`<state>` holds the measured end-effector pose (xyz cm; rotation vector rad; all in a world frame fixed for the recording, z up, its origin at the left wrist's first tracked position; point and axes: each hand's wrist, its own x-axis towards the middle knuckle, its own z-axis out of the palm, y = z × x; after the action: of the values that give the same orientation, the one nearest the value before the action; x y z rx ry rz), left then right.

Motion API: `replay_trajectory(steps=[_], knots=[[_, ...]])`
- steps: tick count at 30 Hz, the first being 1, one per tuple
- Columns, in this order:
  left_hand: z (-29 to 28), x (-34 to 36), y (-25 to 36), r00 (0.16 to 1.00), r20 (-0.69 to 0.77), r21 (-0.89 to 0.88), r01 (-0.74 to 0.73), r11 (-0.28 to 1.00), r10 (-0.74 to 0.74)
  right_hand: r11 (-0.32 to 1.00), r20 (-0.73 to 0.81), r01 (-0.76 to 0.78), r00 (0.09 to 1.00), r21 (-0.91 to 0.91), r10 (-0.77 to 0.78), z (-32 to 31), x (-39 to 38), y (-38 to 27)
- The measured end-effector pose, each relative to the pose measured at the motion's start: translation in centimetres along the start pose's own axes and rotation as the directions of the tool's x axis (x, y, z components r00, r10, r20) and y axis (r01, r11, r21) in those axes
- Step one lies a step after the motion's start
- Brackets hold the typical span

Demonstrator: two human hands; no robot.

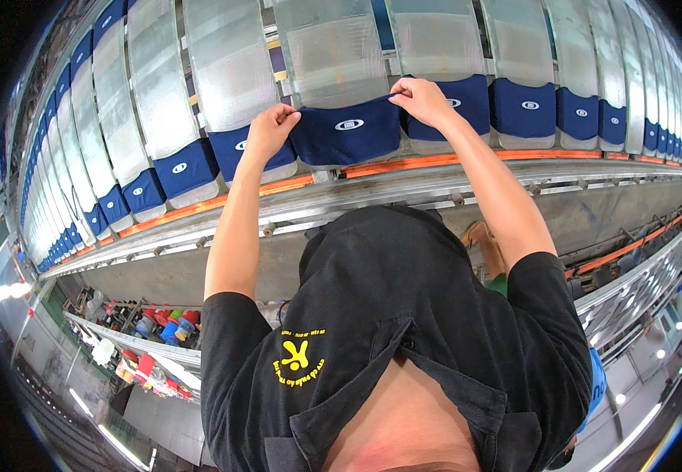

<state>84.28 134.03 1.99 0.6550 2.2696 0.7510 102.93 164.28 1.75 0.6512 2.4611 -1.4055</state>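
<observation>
A navy fabric piece [347, 143] with a white oval print lies at the near end of a pale, glassy board [339, 59]. My left hand [270, 132] pinches its upper left corner between thumb and fingertips. At its upper right corner, my right hand [423, 102] has a similar pinch. The fabric's top edge is stretched between both hands, while its lower edge hangs close to the board's near end. Alike navy pieces lie on the neighbouring boards, one on the left [185, 169] and one on the right [523, 108].
A long row of pale boards runs to both sides. An orange strip [412, 164] and a metal rail [333, 191] edge it on my side. Behind me, colourful containers [169, 324] stand on a rack at the left. Another person's shoe [478, 234] shows near my right arm.
</observation>
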Motion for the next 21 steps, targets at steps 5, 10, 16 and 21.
replay_trajectory(steps=[5, 10, 16, 21], knots=[[-0.3, 1.2, 0.1, 0.998, -0.067, 0.002, 0.013, 1.0, -0.012, 0.994, -0.145, -0.009, 0.989, -0.105, -0.006, 0.8, 0.9, -0.4], [0.4, -0.4, 0.8, 0.956, -0.292, 0.032, -0.026, 0.999, 0.034, 0.959, -0.442, 0.086, 0.874, -0.27, -0.203, 2.4, -1.0, -0.4], [3.7, -6.9, 0.7, 0.974, -0.126, 0.053, 0.197, 0.979, -0.189, 0.851, -0.239, 0.326, 0.862, -0.412, -0.446, 5.7, -4.3, -1.7], [6.4, -11.0, -0.5, 0.96, -0.062, 0.057, 0.277, 0.959, -0.274, 0.83, -0.313, 0.242, 0.844, -0.503, -0.435, 5.2, -0.6, -1.8]])
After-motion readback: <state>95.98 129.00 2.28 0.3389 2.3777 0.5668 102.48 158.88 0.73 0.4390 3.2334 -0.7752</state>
